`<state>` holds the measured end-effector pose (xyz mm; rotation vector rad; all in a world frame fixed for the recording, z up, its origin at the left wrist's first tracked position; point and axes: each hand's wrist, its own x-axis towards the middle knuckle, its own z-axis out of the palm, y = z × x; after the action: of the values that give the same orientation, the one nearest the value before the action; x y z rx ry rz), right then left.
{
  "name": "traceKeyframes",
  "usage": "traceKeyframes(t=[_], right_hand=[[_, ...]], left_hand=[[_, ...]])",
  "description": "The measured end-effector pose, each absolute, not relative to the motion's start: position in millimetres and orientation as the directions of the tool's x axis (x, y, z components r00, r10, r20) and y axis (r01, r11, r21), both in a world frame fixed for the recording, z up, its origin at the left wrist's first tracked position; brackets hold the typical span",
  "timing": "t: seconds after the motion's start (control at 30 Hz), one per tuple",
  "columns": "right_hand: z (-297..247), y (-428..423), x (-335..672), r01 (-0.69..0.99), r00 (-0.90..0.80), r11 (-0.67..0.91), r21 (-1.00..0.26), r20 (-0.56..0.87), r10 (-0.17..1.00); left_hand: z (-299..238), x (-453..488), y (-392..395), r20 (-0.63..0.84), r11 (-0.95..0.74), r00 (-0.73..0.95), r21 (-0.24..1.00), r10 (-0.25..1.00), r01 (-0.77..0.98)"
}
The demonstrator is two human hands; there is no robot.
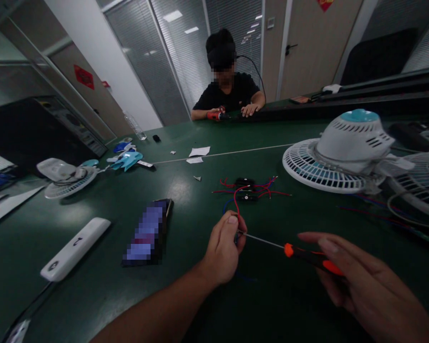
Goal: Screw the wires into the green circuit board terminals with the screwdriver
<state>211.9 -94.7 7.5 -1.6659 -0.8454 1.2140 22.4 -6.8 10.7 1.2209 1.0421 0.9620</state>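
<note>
My left hand (223,250) pinches a small dark part that is mostly covered by the fingers. A red wire (236,200) and a blue wire rise out of this grip. In my right hand (364,276) is a screwdriver (307,256) with an orange and black handle, its thin shaft pointing left. The tip meets the part between my left fingers; the exact contact is too small to see. Just beyond my left hand lie several small black modules (246,197) with red and blue wires spreading to both sides.
A smartphone (148,233) and a white power bank (75,250) lie to the left. White fan parts (353,152) stand at right, another small fan (69,178) at far left. Paper scraps (199,151) lie mid-table. Across the green table, a person holds a red tool (214,116).
</note>
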Motion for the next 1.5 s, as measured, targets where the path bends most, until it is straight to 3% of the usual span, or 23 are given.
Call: traceKeyframes(t=[0.37, 1.5], right_hand=[[1.9, -95.9, 214.9, 0.055, 0.257, -0.281, -0.958, -0.258, 0.931], [2.5, -96.4, 216.3, 0.178, 0.275, -0.230, -0.957, -0.175, 0.945]], left_hand=[[12.7, 21.5, -7.5, -0.093, 0.100, 0.263, 0.995, 0.960, -0.013], [10.2, 21.6, -5.8, -0.101, 0.109, 0.272, 0.994, 0.957, -0.015]])
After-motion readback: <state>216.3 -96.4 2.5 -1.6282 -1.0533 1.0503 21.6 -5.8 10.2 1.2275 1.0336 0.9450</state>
